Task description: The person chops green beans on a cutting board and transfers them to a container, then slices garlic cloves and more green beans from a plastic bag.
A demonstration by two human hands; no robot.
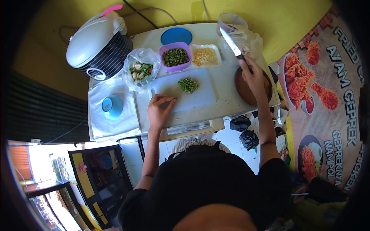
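Observation:
My right hand (254, 77) is closed around the dark handle of a kitchen knife (231, 42), its blade pointing up and away above the right side of the table. My left hand (158, 109) rests at the near left edge of a white cutting board (202, 96), thumb and forefinger pinched at a small green vegetable piece (175, 98). A pile of chopped green vegetable (188, 85) lies mid-board. Behind it stand a purple tub (176, 68) of dark green chopped pieces and a white tray (220, 61) of pale yellow bits. A plastic bag (156, 57) holds garlic cloves and greens.
A rice cooker (98, 44) stands at the back left, near a light-blue cup (112, 106) on plastic sheeting. A blue lid (176, 36) lies behind the tub. Below my right forearm is a brown stone mortar (243, 87); a clear container (232, 21) sits at the back right.

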